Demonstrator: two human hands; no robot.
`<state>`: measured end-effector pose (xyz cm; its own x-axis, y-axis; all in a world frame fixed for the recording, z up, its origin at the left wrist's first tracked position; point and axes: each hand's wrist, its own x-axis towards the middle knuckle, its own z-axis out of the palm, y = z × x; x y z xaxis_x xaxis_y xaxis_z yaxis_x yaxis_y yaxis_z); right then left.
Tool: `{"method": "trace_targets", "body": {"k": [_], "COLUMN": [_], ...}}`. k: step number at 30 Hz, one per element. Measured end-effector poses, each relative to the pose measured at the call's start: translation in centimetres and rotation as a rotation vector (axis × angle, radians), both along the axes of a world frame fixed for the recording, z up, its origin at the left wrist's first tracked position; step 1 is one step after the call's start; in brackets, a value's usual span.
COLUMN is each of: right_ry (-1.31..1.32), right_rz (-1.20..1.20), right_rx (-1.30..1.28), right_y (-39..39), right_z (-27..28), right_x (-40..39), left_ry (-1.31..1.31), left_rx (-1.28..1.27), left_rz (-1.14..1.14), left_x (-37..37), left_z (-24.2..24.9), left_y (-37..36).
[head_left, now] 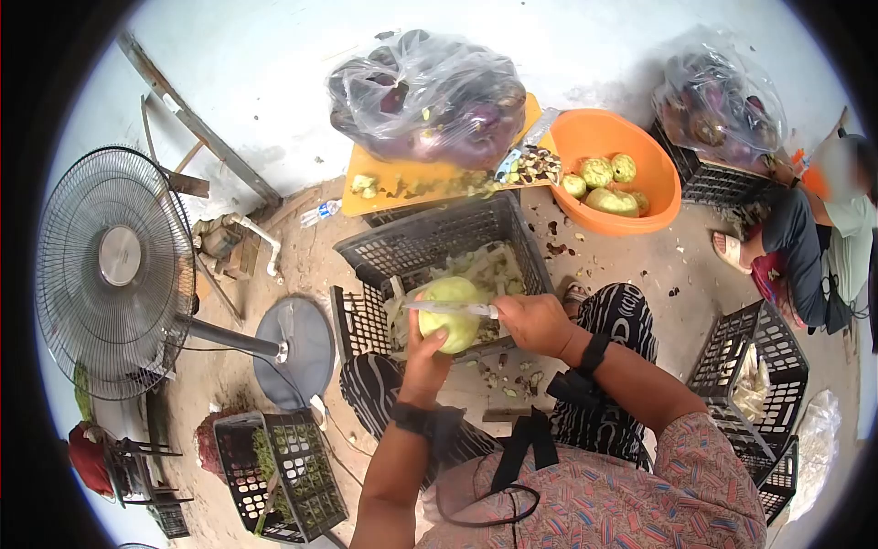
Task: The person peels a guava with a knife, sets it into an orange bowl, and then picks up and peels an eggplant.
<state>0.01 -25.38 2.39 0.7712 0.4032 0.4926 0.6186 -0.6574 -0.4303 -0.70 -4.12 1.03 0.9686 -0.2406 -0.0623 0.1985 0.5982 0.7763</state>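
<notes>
My left grip [426, 352] cups the gourd [452, 311] from below over the crate [439, 242], while my right grip [533, 322], closed on the knife [455, 309], lays its blade crosswise, pointing left over the gourd.

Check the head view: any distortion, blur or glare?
Head view: strong fisheye, black corners, fan bowed at the left edge; even daylight with soft shadows; glare on the plastic bag; green fruit and both hands sharp; the seated person's face at right is blurred.
</notes>
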Motion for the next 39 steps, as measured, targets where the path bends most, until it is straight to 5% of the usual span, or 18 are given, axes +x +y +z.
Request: {"method": "trace_targets", "body": {"k": [9, 16, 30, 39], "right_ry": [0.131, 0.231, -0.06, 0.015], "right_rz": [-0.248, -0.258, 0.153, 0.215], "right_rx": [-0.205, 0.088, 0.075, 0.016], "right_y": [-1.1, -0.5, 0.9, 1.2], "right_z": [-2.0, -0.2, -0.1, 0.2], "right_x": [1.2, 1.0, -0.1, -0.3], "left_ry": [-0.042, 0.22, 0.265, 0.264], "left_rx": [-0.01, -0.312, -0.405, -0.48], "left_rz": [-0.002, -0.09, 0.034, 0.041], "left_x": [-0.6, 0.5, 1.3, 1.2], "left_z": [0.7, 1.1, 0.4, 0.5], "left_y": [-0.2, 0.2, 0.3, 0.3]}}
